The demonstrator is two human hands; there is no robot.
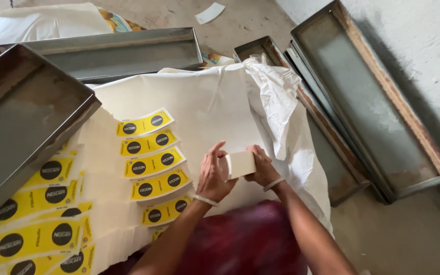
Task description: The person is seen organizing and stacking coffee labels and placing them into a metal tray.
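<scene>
Left hand: the left hand point(214, 175) is raised over the near part of the white sheet point(199, 102), palm turned toward the paper piece, its fingers point(215, 153) spread a little and pressed against the left end of that piece.
Right hand: the right hand point(262, 165) grips the right side of the paper piece from behind, fingers curled round it and closed on its edge; a pale band sits on each wrist.
Paper piece: a small white curved paper piece point(238, 164), bent into a partial roll, is held between both hands above the near edge of the white sheet, just right of the column of labels.
Labels, middle: a column of yellow curved labels point(151, 165) with black round marks lies on the white sheet, one below another, just left of the left hand.
Labels, left: more yellow labels point(36, 203) of the same kind are spread toward the near left corner of the sheet, partly under the tray there.
Trays: a grey metal tray point(21, 122) lies tilted over the left edge of the sheet; a long tray point(123, 51) lies along its far edge; several rusty-rimmed trays point(373, 97) are stacked on the floor point(403, 229) to the right.
Sack: a white woven sack point(276, 107) is crumpled along the right edge of the sheet.
Lap: dark red cloth point(245, 239) shows below the forearms.
</scene>
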